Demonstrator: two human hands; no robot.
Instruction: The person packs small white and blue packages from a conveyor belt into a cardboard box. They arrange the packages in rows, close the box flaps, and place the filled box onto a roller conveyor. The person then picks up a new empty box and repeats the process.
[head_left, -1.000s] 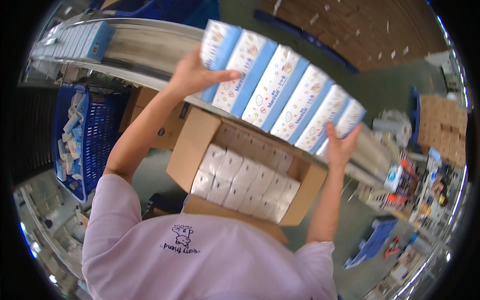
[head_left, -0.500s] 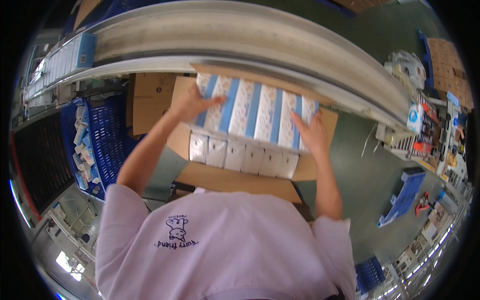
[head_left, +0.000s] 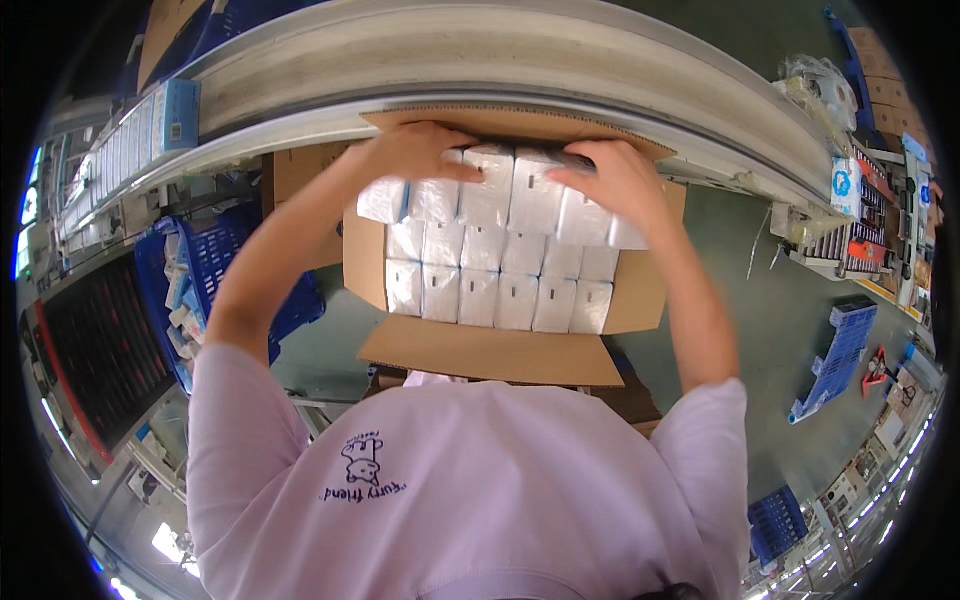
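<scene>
One carton [head_left: 490, 352] contains three visible rows of six packs [head_left: 478, 298]. Left hand [head_left: 418, 152] and right hand [head_left: 622, 182] contact the far row; whether the fingers [head_left: 460, 172] grip cannot be determined.

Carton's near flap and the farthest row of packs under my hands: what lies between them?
In the head view, two rows of white wrapped packs lie between the near flap and the farthest row.

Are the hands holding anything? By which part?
The left hand and right hand touch the far row of white packs on top; gripping can't be told.
</scene>
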